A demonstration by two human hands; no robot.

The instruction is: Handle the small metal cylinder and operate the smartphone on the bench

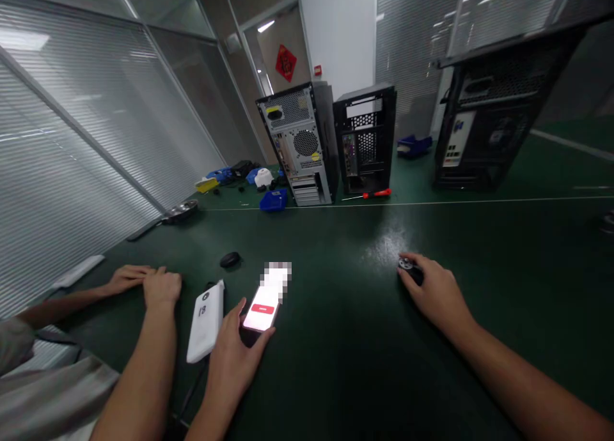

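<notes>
My left hand (233,355) holds a phone (262,308) with a lit screen just above the green table (345,287); thumb and fingers wrap its lower end. A white power bank (206,321) lies right beside it on the left. My right hand (433,292) rests on the table further right, its fingers curled over a small black object (411,266) with a shiny tip. A small black round thing (230,259) lies beyond the power bank.
Another person's two hands (146,281) rest together on the table at the left. At the back stand a grey computer case (300,144) and two black cases (367,137) (494,108), with a red screwdriver (377,193) and a blue bin (274,200).
</notes>
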